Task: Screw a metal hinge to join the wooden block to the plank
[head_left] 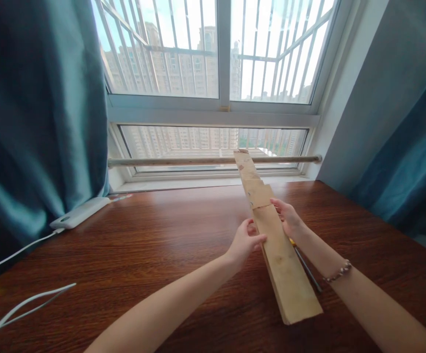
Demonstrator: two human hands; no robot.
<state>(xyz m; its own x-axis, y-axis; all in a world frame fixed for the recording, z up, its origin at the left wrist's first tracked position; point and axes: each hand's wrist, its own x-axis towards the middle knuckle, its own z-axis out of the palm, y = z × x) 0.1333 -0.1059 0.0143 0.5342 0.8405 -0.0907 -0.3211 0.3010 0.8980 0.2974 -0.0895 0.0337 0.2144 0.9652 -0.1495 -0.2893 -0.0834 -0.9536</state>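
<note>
A long, pale wooden board (282, 260) slants away from me over the dark wood table. Partway along it is a stepped joint, and beyond that a narrower piece (247, 169) reaches toward the window. My left hand (247, 240) grips the board's left edge, thumb on top and fingers underneath or against the side. On the opposite edge my right hand (288, 215) holds it near the joint, its fingertips partly hidden. Beneath my right forearm lies a screwdriver-like tool (308, 269) with a thin dark shaft and a bit of yellow at its far end.
A white power strip (82, 213) with a cable lies at the table's left by the blue curtain (43, 98). Another white cable (25, 301) curls at the front left. A horizontal rail (179, 161) crosses before the window, behind the brown table (142, 240).
</note>
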